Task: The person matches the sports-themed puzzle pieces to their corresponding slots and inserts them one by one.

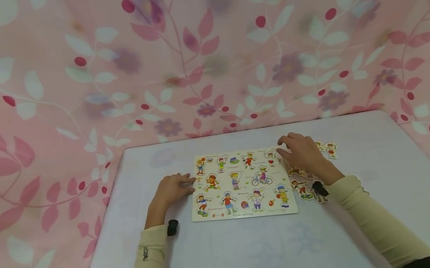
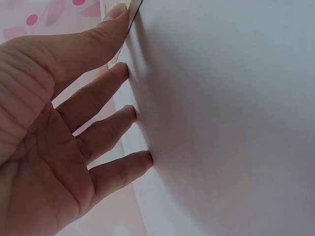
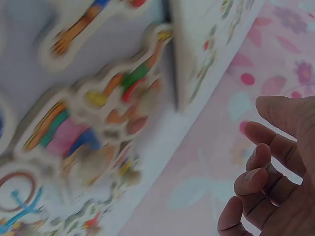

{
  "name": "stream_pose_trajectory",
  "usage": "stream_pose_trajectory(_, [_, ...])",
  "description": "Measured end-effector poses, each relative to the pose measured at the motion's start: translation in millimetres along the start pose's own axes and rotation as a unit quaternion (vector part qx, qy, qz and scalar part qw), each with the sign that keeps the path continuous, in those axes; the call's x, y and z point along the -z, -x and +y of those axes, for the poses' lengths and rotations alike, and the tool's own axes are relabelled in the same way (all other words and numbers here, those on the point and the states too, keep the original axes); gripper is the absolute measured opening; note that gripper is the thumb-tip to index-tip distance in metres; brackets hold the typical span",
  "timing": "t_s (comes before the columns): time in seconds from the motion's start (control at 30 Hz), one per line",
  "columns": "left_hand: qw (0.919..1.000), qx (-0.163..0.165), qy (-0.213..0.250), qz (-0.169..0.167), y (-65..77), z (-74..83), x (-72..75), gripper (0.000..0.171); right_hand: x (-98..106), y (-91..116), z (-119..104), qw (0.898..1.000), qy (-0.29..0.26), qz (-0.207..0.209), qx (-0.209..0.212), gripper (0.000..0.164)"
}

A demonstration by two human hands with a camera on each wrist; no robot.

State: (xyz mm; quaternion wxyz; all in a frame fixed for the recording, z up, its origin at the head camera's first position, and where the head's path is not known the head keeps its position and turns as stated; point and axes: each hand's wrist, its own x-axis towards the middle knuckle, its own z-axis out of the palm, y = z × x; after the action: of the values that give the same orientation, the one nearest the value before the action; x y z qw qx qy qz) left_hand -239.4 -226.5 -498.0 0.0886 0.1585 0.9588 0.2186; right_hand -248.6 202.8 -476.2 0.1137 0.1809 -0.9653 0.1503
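A flat white puzzle board [image 1: 223, 185] with sports figures and printed words lies on the table. At its left edge is my left hand [image 1: 175, 188], fingers spread. In the left wrist view, the thumb [image 2: 110, 24] overlaps the edge of the board while the other fingertips meet the white surface. My right hand [image 1: 303, 153] hovers by the upper right corner, its fingers loosely bent and nothing between them. Beneath and beside that hand lie loose puzzle pieces [image 1: 301, 188], shown large and blurred as figure-shaped pieces [image 3: 69, 132] in the right wrist view.
A white cloth covers the table [image 1: 234, 261]. Pink floral fabric [image 1: 196, 62] hangs behind and along the sides. More loose pieces [image 1: 331, 150] lie right of the right hand. Black wrist straps or devices [image 1: 172, 227] sit at both cuffs.
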Motion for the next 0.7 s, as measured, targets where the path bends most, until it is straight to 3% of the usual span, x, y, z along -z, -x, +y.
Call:
stream_pose_trajectory(0.27, [1.0000,-0.003,-0.002,0.000,-4.1,-3.9,-1.7,0.041,-2,7,40,0.995,0.006,-0.070,-0.068,0.030])
stream_pose_trajectory(0.47, [0.9999,0.009,0.004,-0.006,-4.5,-0.8,-0.3,0.041,-1,12,50,0.989,-0.002,-0.100,-0.112,0.031])
stream_pose_trajectory(0.7, [0.9998,0.017,-0.001,-0.008,-4.6,-1.2,-1.6,0.041,0,16,53,0.985,0.015,-0.117,-0.129,0.027])
